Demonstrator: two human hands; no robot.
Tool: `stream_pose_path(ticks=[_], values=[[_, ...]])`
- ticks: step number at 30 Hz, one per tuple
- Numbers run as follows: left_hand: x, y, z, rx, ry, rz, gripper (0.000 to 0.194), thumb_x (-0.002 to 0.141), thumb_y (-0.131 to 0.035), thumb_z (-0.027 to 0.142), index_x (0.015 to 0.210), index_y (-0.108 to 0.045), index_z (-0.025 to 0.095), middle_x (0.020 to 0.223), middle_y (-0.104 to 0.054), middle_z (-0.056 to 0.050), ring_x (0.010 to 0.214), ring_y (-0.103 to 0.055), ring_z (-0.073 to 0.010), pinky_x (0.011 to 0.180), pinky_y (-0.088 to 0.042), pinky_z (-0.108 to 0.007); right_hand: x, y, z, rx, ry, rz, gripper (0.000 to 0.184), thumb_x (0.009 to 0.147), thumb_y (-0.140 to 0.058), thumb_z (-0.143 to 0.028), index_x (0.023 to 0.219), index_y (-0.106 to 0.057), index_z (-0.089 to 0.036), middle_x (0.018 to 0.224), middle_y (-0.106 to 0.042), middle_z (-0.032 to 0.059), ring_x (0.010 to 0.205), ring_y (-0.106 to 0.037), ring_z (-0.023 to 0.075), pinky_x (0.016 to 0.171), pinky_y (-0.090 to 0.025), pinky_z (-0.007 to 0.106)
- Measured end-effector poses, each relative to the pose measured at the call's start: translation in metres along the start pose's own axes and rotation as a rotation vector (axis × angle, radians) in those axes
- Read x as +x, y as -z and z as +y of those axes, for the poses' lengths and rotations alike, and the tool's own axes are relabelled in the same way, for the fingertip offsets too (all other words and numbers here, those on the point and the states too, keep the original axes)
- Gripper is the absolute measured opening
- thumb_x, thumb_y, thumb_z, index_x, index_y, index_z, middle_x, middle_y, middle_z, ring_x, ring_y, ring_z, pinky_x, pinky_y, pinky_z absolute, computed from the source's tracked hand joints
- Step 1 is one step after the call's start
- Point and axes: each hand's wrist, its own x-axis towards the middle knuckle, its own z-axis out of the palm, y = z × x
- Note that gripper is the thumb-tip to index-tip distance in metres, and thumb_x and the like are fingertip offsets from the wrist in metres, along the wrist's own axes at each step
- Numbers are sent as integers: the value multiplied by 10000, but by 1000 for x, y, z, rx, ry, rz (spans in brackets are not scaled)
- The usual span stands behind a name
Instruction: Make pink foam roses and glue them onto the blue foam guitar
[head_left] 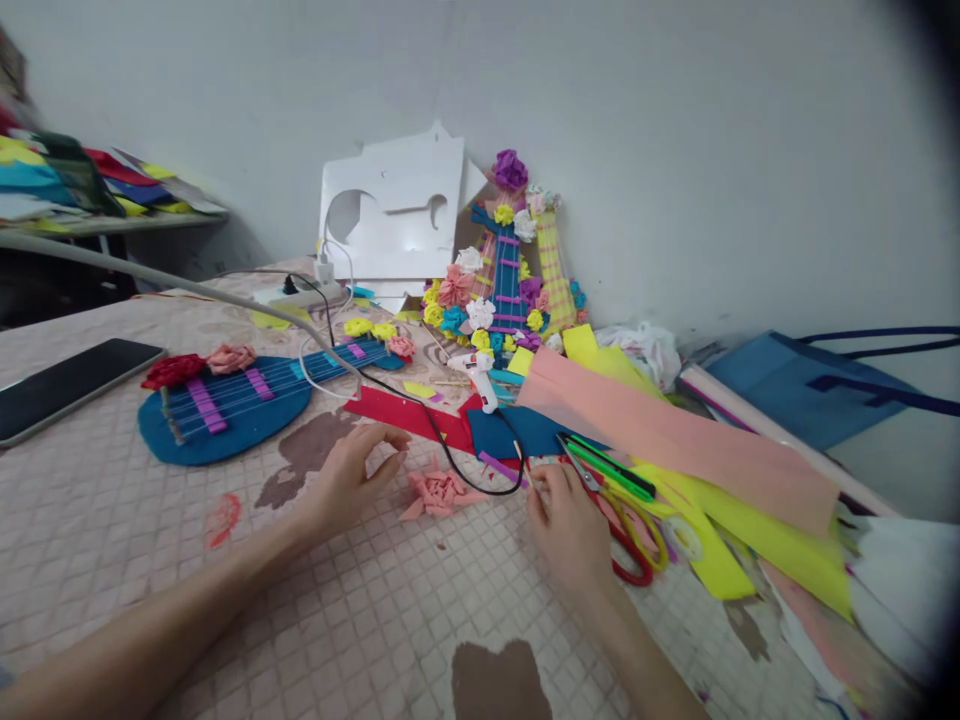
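My left hand point(358, 468) hovers low over the table, thumb and fingers apart with nothing between them. Just to its right lies a pink crepe-paper flower point(441, 492) with pointed petals. My right hand point(570, 522) is at the scissors' left side, its fingers curled together. A narrow purple paper strip point(501, 467) reaches toward those fingertips; whether they hold it I cannot make out. Red- and yellow-handled scissors point(634, 560) and a green cutter knife point(611, 468) lie beside this hand. A white glue gun point(480, 378) rests beyond, its black cable point(457, 472) looping between my hands.
Left stands a blue paper guitar point(247, 405) with crepe flowers; a phone point(79, 388) lies farther left. Decorated paper guitars point(510, 270) and white boards point(397, 215) lean on the wall. Pink point(675, 430) and yellow paper sheets and a blue bag point(817, 385) fill the right side.
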Motion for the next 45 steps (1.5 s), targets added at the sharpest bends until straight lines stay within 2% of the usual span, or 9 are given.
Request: stream_pose_path(ticks=[3,7,11,16,22,27,32,38,45], values=[[0,1,1,10,-19,-5,144,864,-470,258,937,-573,189,935,-667,-53,877,-629,-196,767,-494,-334,0,-6,7,-199,-27,-87,91,817,-495,-133,877,-504,-201,896,-607,92,805,-593,254,497,-329,263],[0,2,0,28,-43,1,138,863,-470,244,934,-575,191,924,-669,-49,866,-629,-194,750,-495,-323,-3,-7,11,-190,-14,-129,176,786,-477,-80,912,-499,-200,817,-626,78,824,-609,258,534,-367,275],[2,5,-5,45,-43,3,129,849,-470,221,912,-578,188,907,-671,-49,860,-627,-195,754,-493,-321,-4,15,30,-149,64,-170,268,723,-463,-41,931,-533,-196,850,-651,69,819,-626,239,663,-428,311],[2,8,-4,64,-87,-103,186,780,-495,164,929,-601,197,953,-663,-51,910,-611,-205,791,-488,-328,0,50,55,30,22,-292,166,750,-450,-138,828,-576,-213,805,-653,48,713,-623,209,600,-437,291],[-1,0,-5,90,-132,-158,178,757,-529,161,911,-608,203,946,-658,-48,916,-601,-209,808,-480,-337,5,46,19,355,-78,-223,106,841,-477,-277,817,-560,-216,760,-666,34,670,-629,192,589,-463,275],[-1,-3,-3,117,-126,-206,115,790,-543,218,875,-617,196,883,-665,-42,830,-606,-190,740,-473,-310,-2,23,-10,350,17,-209,119,840,-487,-230,914,-578,-205,808,-674,36,683,-624,187,597,-449,274],[-3,-1,9,61,-69,-261,89,808,-539,225,837,-619,196,747,-652,-1,666,-588,-137,646,-442,-259,-8,16,-13,311,21,-211,226,894,-434,-251,1079,-551,-195,903,-691,67,772,-646,215,643,-466,304],[-7,-1,11,-34,-41,-353,114,819,-536,240,877,-622,193,760,-666,2,668,-604,-131,613,-439,-237,-12,15,-21,400,119,-170,198,899,-394,-143,999,-550,-211,928,-653,61,822,-623,192,707,-468,293],[-14,2,10,19,-17,-365,138,839,-499,230,832,-634,198,757,-677,3,668,-609,-143,616,-436,-255,-16,11,-30,456,129,-181,195,885,-408,-106,976,-545,-212,908,-612,53,849,-596,184,729,-461,285]])
